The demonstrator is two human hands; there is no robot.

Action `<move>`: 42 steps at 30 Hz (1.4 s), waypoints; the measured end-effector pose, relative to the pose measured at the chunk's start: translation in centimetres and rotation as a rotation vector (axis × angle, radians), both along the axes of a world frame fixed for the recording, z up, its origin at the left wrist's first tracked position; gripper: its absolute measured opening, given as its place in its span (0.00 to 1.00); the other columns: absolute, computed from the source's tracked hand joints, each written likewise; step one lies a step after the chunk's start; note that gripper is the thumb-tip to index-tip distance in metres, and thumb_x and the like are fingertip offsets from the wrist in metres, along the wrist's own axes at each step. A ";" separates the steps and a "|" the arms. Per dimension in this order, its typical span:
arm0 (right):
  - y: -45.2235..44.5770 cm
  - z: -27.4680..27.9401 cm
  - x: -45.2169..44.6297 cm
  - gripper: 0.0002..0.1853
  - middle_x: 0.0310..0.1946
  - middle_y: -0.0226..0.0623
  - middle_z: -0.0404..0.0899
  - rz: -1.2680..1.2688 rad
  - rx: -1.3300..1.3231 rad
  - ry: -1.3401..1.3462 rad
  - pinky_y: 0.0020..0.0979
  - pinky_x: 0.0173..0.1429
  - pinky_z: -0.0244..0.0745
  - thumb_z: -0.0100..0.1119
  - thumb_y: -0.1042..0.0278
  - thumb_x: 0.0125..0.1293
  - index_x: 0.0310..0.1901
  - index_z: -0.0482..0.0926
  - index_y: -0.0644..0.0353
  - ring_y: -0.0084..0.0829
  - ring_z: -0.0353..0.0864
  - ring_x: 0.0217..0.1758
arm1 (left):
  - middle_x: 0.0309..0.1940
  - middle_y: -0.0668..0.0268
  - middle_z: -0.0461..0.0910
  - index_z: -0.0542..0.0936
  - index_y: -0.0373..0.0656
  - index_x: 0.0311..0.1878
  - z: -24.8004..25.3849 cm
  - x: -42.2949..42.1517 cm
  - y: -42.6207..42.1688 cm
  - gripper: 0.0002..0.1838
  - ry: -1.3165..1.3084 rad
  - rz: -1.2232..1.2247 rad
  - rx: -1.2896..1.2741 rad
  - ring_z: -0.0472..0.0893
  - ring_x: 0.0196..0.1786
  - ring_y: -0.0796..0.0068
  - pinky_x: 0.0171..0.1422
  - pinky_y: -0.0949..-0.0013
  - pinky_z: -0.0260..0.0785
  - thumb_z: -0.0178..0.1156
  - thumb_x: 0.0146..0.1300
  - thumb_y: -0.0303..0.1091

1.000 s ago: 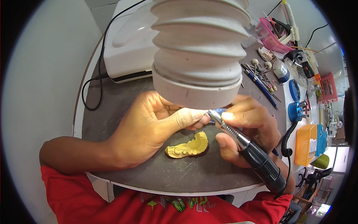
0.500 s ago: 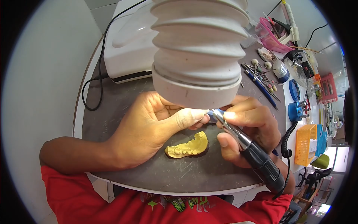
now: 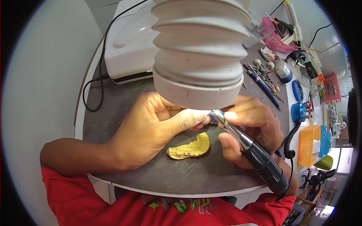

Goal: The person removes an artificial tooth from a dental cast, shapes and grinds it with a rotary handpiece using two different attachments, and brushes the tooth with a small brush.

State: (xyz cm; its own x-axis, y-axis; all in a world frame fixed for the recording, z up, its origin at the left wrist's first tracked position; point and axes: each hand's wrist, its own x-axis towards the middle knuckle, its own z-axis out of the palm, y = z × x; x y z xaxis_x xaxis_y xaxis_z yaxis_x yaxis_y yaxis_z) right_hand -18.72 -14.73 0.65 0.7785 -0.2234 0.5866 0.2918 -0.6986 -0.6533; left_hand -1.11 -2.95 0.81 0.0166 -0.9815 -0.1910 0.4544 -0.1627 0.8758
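Here, yellow dental model (image 3: 189,147) below the fingers (image 3: 196,117), near.

Bright glow under white hose (image 3: 198,52) | lamp unseen | fisheye-curved, black-rimmed edges | hands sharp

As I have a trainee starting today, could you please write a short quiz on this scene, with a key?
1. Which of the person's hands holds the handpiece?
2. True or false: the yellow model is held in the left hand.
3. What colour is the ribbed hose above the hands?
(a) black
(b) white
(c) red

Key
1. The right hand.
2. False; it lies on the table.
3. (b) white.
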 end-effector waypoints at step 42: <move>0.2 -0.1 -0.1 0.16 0.35 0.44 0.77 -0.100 -0.005 -0.009 0.32 0.47 0.73 0.65 0.76 0.56 0.45 0.72 0.66 0.36 0.79 0.40 | 0.44 0.60 0.76 0.73 0.31 0.54 0.1 0.2 -0.1 0.14 -0.025 -0.031 -0.013 0.76 0.46 0.75 0.53 0.72 0.70 0.53 0.69 0.28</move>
